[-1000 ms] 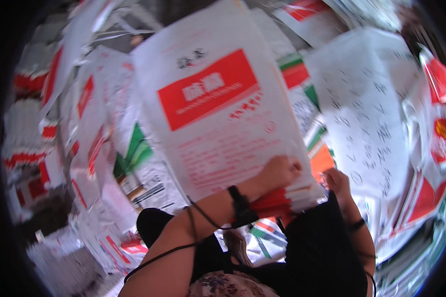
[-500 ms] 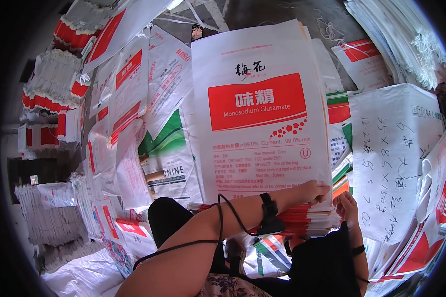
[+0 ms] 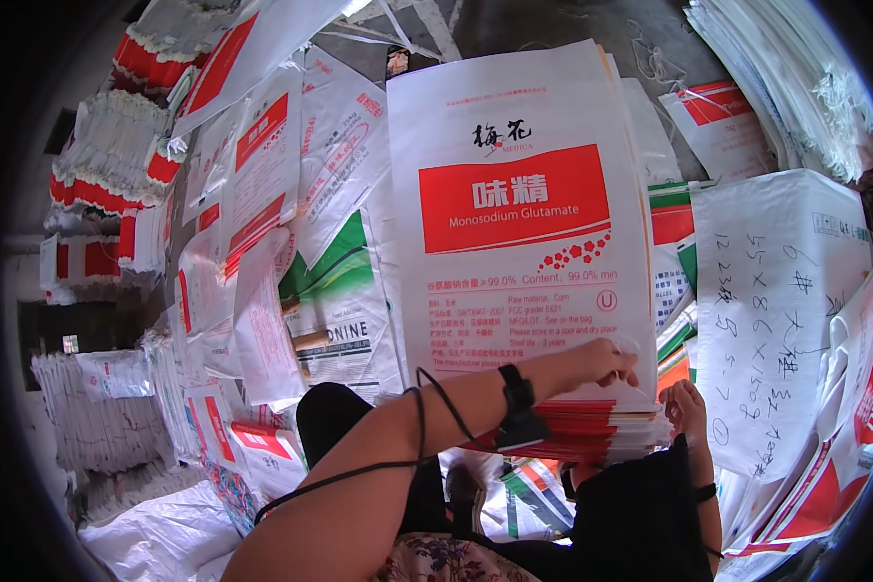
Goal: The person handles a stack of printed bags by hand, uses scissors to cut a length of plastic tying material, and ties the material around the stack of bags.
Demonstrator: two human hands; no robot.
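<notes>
A tall stack of white woven bags (image 3: 514, 107), the top one printed with a red panel, lies in front of me, its near end fanned into red-and-white layered edges (image 3: 601, 427). My left hand (image 3: 609, 364) reaches across that near end, its fingers pinched at the top bag's lower right edge. Just to the right, beside the stack's near right corner, my right hand (image 3: 685, 411) has its fingers curled together; whatever they hold is hidden. A black strap with a small dark device (image 3: 522, 412) and a black cord sits on my left wrist.
Several bundles of white-and-red bags (image 3: 87, 209) are piled at the left. Green-and-white bags (image 3: 335, 281) lie beside the stack. On the right rests a large white sack with handwriting (image 3: 781, 320). Behind it stands a thick bundle of white sacks (image 3: 776, 78).
My left hand has risen slightly and shifted left from the stack's edge, its fingers now pinched. My right hand has stayed nearly in place. The whole view has drifted slightly right.
</notes>
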